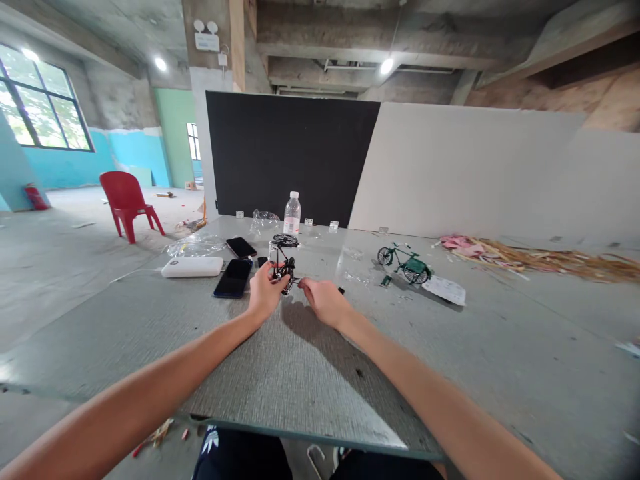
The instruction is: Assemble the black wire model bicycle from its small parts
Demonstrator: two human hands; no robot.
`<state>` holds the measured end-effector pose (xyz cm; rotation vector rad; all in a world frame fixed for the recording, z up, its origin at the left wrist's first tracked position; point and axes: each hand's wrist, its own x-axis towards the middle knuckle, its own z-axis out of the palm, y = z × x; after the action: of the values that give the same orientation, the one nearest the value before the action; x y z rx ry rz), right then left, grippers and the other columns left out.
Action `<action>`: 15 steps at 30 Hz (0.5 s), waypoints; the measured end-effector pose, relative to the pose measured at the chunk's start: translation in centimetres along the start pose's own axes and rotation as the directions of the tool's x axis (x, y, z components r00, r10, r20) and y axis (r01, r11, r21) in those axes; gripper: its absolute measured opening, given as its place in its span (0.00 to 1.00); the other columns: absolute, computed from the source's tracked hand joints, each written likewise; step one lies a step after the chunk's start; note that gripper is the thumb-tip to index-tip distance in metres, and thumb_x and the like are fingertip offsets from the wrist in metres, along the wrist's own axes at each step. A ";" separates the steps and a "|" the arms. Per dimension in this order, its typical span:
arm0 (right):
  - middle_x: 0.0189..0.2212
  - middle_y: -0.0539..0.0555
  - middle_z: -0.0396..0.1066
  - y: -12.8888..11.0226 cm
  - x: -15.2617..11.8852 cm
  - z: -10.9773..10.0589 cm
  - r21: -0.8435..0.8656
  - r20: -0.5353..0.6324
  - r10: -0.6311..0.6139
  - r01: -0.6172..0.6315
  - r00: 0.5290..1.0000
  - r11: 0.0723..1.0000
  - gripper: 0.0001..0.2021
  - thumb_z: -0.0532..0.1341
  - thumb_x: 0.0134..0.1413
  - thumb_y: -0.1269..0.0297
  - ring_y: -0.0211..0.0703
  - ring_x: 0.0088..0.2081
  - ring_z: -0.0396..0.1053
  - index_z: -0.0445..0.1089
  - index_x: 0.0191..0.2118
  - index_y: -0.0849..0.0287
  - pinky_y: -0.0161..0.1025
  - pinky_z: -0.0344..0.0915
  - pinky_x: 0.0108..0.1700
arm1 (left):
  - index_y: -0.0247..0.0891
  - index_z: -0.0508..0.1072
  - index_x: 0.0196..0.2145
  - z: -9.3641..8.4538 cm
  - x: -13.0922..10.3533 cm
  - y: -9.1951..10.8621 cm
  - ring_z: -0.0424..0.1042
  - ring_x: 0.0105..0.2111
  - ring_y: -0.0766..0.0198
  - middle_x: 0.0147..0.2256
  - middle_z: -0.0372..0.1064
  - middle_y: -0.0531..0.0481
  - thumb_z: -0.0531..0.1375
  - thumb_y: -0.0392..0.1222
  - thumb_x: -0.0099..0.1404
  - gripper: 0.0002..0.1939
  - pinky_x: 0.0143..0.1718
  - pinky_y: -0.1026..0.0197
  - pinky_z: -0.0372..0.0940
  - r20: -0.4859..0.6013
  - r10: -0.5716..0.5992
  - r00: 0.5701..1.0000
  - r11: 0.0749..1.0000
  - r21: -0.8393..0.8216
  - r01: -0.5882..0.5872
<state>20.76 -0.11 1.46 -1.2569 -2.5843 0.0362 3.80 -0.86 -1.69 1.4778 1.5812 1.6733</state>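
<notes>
In the middle of the table, my left hand (267, 288) is closed around a black model bicycle (285, 268), tilted with one wheel pointing away from me. Just right of it, my right hand (323, 300) has its thumb and fingertips pinched together, close to the bicycle's near wheel. A thin tip shows at those fingertips, too small to name. Farther right stands a green model bicycle (404, 263) with a small green piece (386, 281) in front of it. A white paper (444, 291) lies beside its rear wheel.
Left of my hands are two phones (233, 278) and a white power bank (193, 267) with a cable. A clear plastic bottle (293, 213) and crumpled plastic wrap stand behind. Black and white boards (295, 157) rise along the back. Straw-like strips (520, 259) lie far right.
</notes>
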 end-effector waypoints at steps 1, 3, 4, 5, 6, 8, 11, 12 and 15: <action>0.35 0.59 0.77 0.2 0.1 0.1 0.108 -0.028 0.006 -0.003 1.000 0.994 0.17 0.46 0.66 0.69 0.45 0.36 0.73 0.72 0.46 0.61 0.36 0.61 0.38 | 0.37 0.74 0.44 0.0 -0.1 0.0 0.68 0.22 0.65 0.24 0.69 0.53 0.66 0.42 0.56 0.17 0.24 0.67 0.58 0.012 0.006 1.000 1.000 0.007 -0.006; 0.32 0.57 0.76 0.5 0.3 0.2 0.282 -0.063 0.034 -0.015 0.997 0.959 0.17 0.47 0.64 0.67 0.43 0.33 0.72 0.74 0.42 0.62 0.36 0.61 0.37 | 0.37 0.73 0.45 0.1 -0.2 0.3 0.69 0.23 0.65 0.24 0.70 0.53 0.65 0.41 0.57 0.17 0.25 0.67 0.59 0.035 0.012 0.999 1.000 0.007 -0.012; 0.30 0.56 0.75 0.6 0.4 0.2 0.354 -0.060 0.068 -0.043 0.996 0.934 0.17 0.48 0.63 0.67 0.41 0.30 0.70 0.75 0.40 0.62 0.35 0.61 0.36 | 0.37 0.73 0.44 0.1 -0.3 0.4 0.70 0.24 0.65 0.26 0.71 0.52 0.65 0.41 0.57 0.17 0.26 0.67 0.60 0.040 0.017 0.999 1.000 0.000 -0.017; 0.26 0.54 0.73 0.6 0.5 0.3 0.427 -0.038 0.117 -0.089 0.992 0.900 0.17 0.49 0.63 0.66 0.39 0.26 0.67 0.75 0.38 0.62 0.35 0.60 0.33 | 0.36 0.73 0.44 0.1 -0.3 0.6 0.71 0.25 0.65 0.28 0.73 0.50 0.65 0.40 0.57 0.16 0.27 0.67 0.62 0.041 0.026 0.999 1.000 -0.012 -0.025; 0.23 0.52 0.70 0.6 0.6 0.3 0.500 0.008 0.168 -0.150 0.986 0.853 0.18 0.48 0.63 0.65 0.37 0.22 0.63 0.75 0.38 0.62 0.34 0.58 0.29 | 0.36 0.72 0.44 0.1 -0.4 0.7 0.72 0.27 0.65 0.31 0.74 0.49 0.65 0.40 0.57 0.16 0.28 0.66 0.63 0.042 0.038 0.998 0.999 -0.026 -0.037; 0.19 0.49 0.64 0.4 0.8 0.3 0.615 0.132 0.242 -0.271 0.961 0.740 0.19 0.47 0.64 0.63 0.34 0.17 0.54 0.74 0.40 0.63 0.33 0.54 0.24 | 0.36 0.72 0.43 0.1 -0.4 1.0 0.72 0.29 0.65 0.36 0.75 0.47 0.65 0.38 0.57 0.15 0.31 0.66 0.64 0.040 0.069 0.997 0.997 -0.049 -0.067; 0.20 0.50 0.65 0.0 0.9 0.2 0.594 0.145 0.251 -0.287 0.957 0.751 0.18 0.47 0.64 0.64 0.34 0.17 0.55 0.73 0.39 0.63 0.33 0.53 0.23 | 0.36 0.73 0.42 0.1 -0.1 0.9 0.71 0.28 0.65 0.35 0.75 0.47 0.65 0.37 0.56 0.14 0.31 0.66 0.64 0.049 0.108 0.993 0.993 -0.053 -0.105; 0.22 0.52 0.68 -0.2 0.8 0.1 0.532 0.093 0.234 -0.247 0.968 0.810 0.16 0.48 0.63 0.65 0.35 0.20 0.59 0.72 0.38 0.63 0.34 0.55 0.25 | 0.36 0.73 0.42 0.0 0.0 0.8 0.71 0.27 0.66 0.34 0.75 0.48 0.65 0.38 0.56 0.14 0.30 0.66 0.63 0.053 0.111 0.992 0.993 -0.049 -0.109; 0.30 0.58 0.73 -0.7 0.2 0.0 0.227 -0.019 0.141 -0.133 0.990 0.965 0.12 0.50 0.63 0.69 0.41 0.30 0.70 0.69 0.42 0.64 0.35 0.58 0.31 | 0.36 0.74 0.43 -0.1 0.3 0.7 0.69 0.24 0.67 0.30 0.73 0.50 0.65 0.39 0.57 0.16 0.27 0.67 0.61 0.034 0.076 0.997 0.997 -0.035 -0.074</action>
<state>20.12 -0.39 1.60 -1.3344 -2.3789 0.3227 3.80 -0.84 -0.95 1.5586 1.4888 1.6974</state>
